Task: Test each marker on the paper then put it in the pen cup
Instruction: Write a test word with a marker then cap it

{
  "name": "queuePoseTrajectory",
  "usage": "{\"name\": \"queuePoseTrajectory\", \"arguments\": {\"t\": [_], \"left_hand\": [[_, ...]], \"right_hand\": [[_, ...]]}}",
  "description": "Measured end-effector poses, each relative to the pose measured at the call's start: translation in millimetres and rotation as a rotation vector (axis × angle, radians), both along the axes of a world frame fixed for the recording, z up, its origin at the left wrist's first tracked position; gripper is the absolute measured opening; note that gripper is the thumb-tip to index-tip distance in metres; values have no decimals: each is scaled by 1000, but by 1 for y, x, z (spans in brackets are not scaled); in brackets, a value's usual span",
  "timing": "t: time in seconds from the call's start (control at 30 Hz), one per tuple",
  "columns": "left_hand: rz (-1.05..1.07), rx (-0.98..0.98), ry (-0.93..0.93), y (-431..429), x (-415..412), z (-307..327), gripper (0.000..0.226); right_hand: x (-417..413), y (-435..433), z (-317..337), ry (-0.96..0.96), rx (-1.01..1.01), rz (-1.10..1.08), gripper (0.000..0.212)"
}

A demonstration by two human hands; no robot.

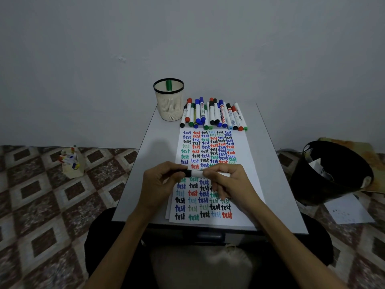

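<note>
Left hand (161,180): fingers curled round black cap end of white-barrelled black marker (194,173). Right hand (227,180): pinches white barrel. Marker horizontal, held over middle of white paper sheet (242,147) filled with rows of coloured "test" words, on grey table (270,163). Heap of loose capped markers (214,114) at paper's 12 o'clock edge. Cream mesh pen cup with black rim (169,105) at 11 o'clock, one green marker (169,85) inside. Black bin (333,174) on floor, 3 o'clock.
</note>
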State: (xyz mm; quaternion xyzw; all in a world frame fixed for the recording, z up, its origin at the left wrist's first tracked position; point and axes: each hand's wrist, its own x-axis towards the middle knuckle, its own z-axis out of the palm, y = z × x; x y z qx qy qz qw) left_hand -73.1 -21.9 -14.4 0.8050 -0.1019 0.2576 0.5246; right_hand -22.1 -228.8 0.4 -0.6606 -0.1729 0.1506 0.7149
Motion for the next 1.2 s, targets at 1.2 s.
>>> {"name": "queuePoseTrajectory", "arguments": {"t": [1.2], "left_hand": [[312,525,301,33,28,-14,57]], "right_hand": [[150,115,100,-583,-138,-500,11]]}}
